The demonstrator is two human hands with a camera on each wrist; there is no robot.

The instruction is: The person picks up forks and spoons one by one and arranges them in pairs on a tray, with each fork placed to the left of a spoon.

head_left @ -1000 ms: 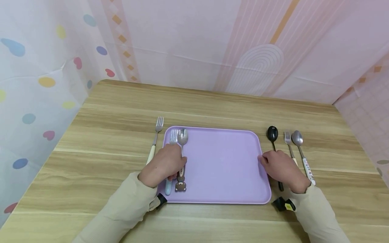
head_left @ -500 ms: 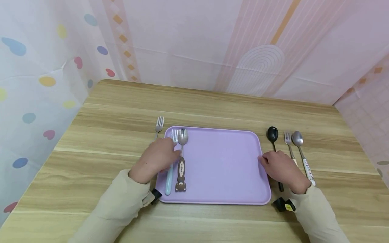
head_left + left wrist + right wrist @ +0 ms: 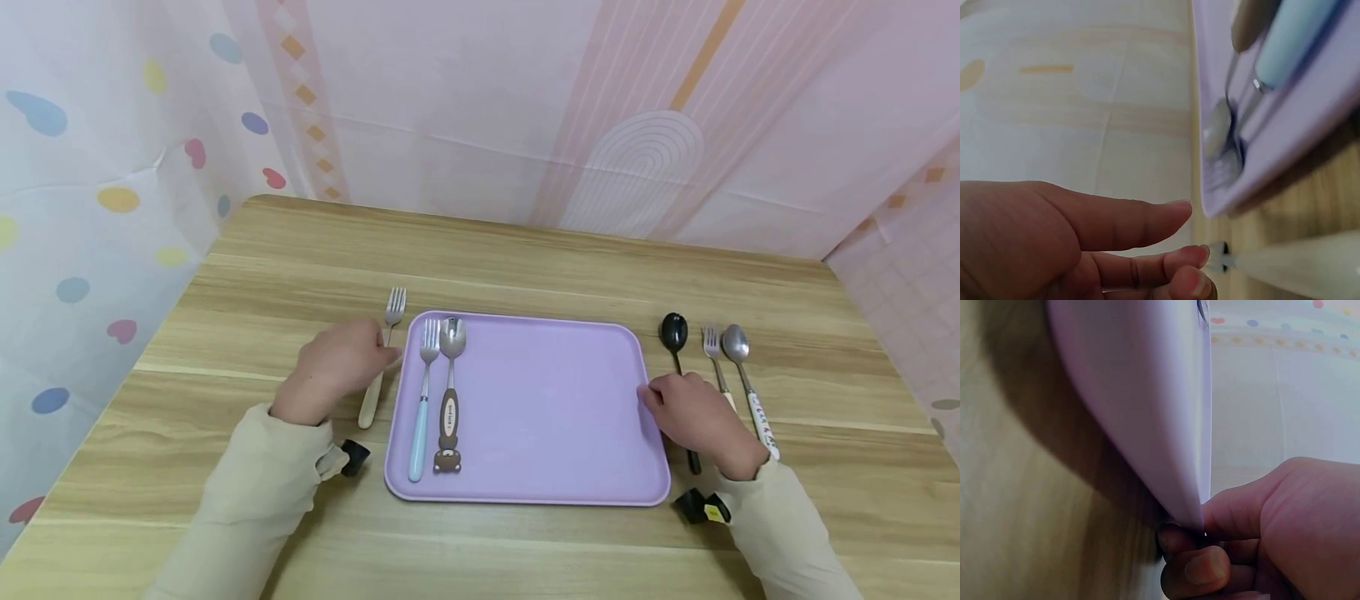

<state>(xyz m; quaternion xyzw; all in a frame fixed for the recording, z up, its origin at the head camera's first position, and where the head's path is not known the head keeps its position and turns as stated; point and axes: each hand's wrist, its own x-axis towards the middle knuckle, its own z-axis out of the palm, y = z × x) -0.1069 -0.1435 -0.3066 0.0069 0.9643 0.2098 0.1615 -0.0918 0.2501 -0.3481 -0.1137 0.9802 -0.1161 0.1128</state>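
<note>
My right hand pinches the right rim of a lavender tray; in the right wrist view thumb and fingers close on its edge. Left of the tray, my left hand hovers over a cream-handled fork, hiding part of it. Thumb and fingers are apart with nothing between them in the left wrist view, fingertips near that fork's handle. Inside the tray's left side lie a blue-handled fork and a spoon with a brown bear handle, side by side.
Right of the tray lie a black spoon, partly under my right hand, a small fork and a spoon with a patterned white handle. All stand on a wooden table with a patterned curtain behind.
My left hand has moved left, off the blue-handled fork and bear-handled spoon in the tray, to above the cream-handled fork. My right hand stays at the tray's rim.
</note>
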